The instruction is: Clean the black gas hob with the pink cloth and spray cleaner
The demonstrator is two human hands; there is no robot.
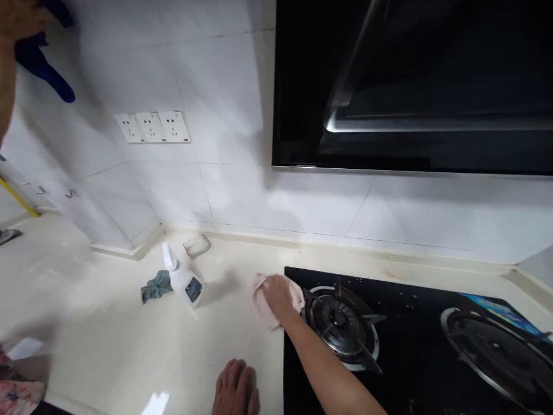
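Observation:
My right hand point(277, 295) is closed over a pale pink cloth point(261, 301) and presses it on the cream countertop point(233, 340), against the left edge of the black gas stove point(415, 323). My right forearm reaches across the stove's front left corner. Nearer to me, my left hand point(235, 387) lies palm down on the counter, its fingers a little bent and nothing under them that I can see. Left of the cloth stands a white spray bottle point(186, 282), with a crumpled blue-grey rag point(156, 286) beside it.
A small clear dish point(197, 246) sits by the wall. Burners with raised supports point(339, 323) rise from the stove. A black range hood point(406, 86) overhangs it. Wall sockets point(152, 127) are at left. Another person's arm point(11, 52) and a dark blue object point(45, 66) show top left.

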